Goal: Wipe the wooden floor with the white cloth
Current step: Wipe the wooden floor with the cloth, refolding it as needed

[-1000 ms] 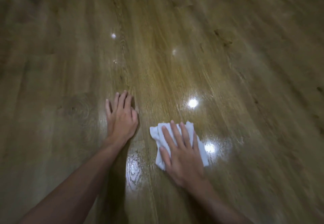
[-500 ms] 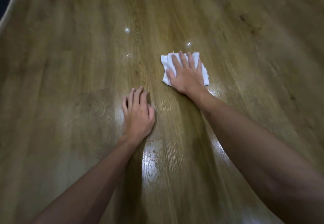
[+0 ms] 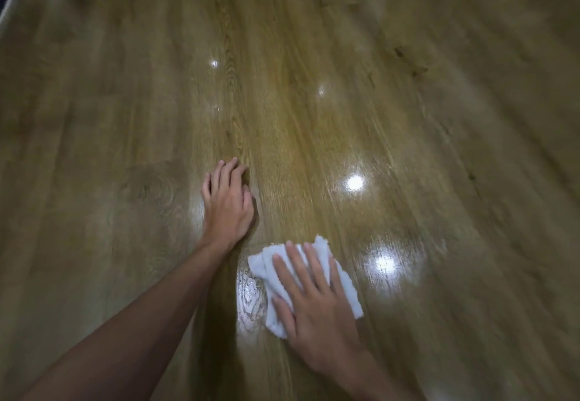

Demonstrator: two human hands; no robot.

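I have the right hand (image 3: 317, 309) spread flat on the cloth (image 3: 345, 281), left hand (image 3: 227, 202) braced open on the floor (image 3: 125, 118); wiping looks midway, most boards apparently undone.

Two bare hands are in view: one left hand (image 3: 227, 206), palm down with its fingers (image 3: 230, 174) together, and one right hand (image 3: 314, 303), spread flat. One white cloth (image 3: 346, 284) lies under the right hand's fingers (image 3: 309, 265), its edges showing past their tips and to either side. One wooden floor (image 3: 125, 118) carries everything. About five bright light reflections (image 3: 355, 182) sit on it, three beyond the left fingertips and two beside the right ones.
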